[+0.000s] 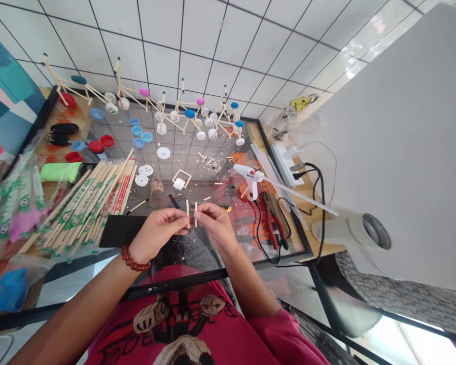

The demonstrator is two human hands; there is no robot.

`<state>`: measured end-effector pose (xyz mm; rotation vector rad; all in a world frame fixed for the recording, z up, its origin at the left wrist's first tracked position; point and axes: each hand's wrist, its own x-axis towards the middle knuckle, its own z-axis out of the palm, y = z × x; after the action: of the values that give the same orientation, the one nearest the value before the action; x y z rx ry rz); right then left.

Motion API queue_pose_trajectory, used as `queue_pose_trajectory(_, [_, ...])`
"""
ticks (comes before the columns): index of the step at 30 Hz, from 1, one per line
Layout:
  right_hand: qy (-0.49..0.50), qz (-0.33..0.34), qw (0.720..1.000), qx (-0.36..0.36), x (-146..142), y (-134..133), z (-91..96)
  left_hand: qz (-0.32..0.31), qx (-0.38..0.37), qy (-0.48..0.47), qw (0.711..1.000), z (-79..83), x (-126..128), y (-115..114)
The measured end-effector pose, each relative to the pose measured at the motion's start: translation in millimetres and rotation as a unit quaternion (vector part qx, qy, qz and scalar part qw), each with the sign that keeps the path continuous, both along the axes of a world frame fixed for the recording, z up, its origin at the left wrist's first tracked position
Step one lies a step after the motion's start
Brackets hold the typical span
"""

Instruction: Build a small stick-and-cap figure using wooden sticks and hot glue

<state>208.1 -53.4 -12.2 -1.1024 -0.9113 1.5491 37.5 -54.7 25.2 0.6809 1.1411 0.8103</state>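
Note:
My left hand (157, 230) pinches a short wooden stick (187, 207) upright between thumb and fingertips. My right hand (214, 223) pinches a second short stick (196, 213) right beside it, the two pieces nearly touching. Both hands hover over the near edge of the glass table (197, 175), above my red shirt. A red bead bracelet (133, 261) circles my left wrist.
Wrapped chopsticks (91, 203) lie in a pile at left. A white glue gun (250, 176) rests right of my hands, with red pliers (271, 218) and black cables nearby. Stick-and-bottle-cap models (182, 114) stand at the far edge. Loose caps (98, 144) and a power strip (286, 162) lie around.

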Motion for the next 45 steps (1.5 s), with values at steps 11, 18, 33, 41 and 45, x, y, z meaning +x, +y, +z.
queue_pose_trajectory(11, [-0.001, 0.02, 1.0, 0.002, 0.9, -1.1, -4.2, -0.022, -0.029, 0.008, 0.999, -3.5, 1.3, 0.6])
queue_pose_trajectory(18, [-0.034, 0.03, 0.999, 0.007, 2.3, -1.1, -6.1, -0.046, -0.023, 0.011, 0.999, -4.1, 2.0, -1.4])
queue_pose_trajectory(33, [-0.044, -0.054, 0.997, 0.021, 4.2, -3.5, -1.3, -0.125, -0.146, -0.06, 0.979, -11.4, -3.1, -2.5])
queue_pose_trajectory(41, [-0.047, -0.043, 0.998, 0.03, 4.1, -2.7, -4.6, -0.096, -0.087, -0.034, 0.991, -12.8, 3.3, -7.5])
queue_pose_trajectory(45, [-0.065, -0.047, 0.996, 0.029, 3.7, -3.2, -4.1, -0.112, -0.069, -0.015, 0.991, -9.9, 3.4, -7.3])
